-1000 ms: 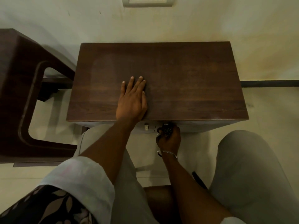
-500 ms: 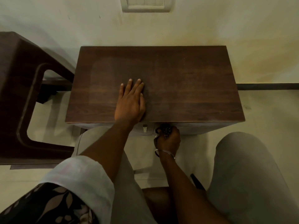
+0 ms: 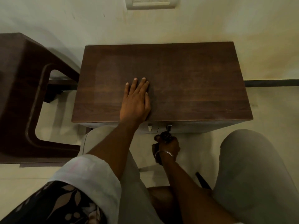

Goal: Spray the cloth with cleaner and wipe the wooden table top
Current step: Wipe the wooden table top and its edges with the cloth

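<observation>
- Left hand (image 3: 135, 103) lies flat and open on the dark brown wooden surface (image 3: 194, 81), holding nothing.
- Right hand (image 3: 167, 143) is closed around a small dark object (image 3: 166, 136) below the front edge.
- Neither cloth nor cleaner shows; I judge fetching them comes next.

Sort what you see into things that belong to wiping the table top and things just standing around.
Belongs to the job:
wooden table top
left hand, flat on it
right hand, below the front edge, closed on a small dark object I cannot identify

Just around:
dark chair
wall plate

No cloth or sprayer visible.
</observation>
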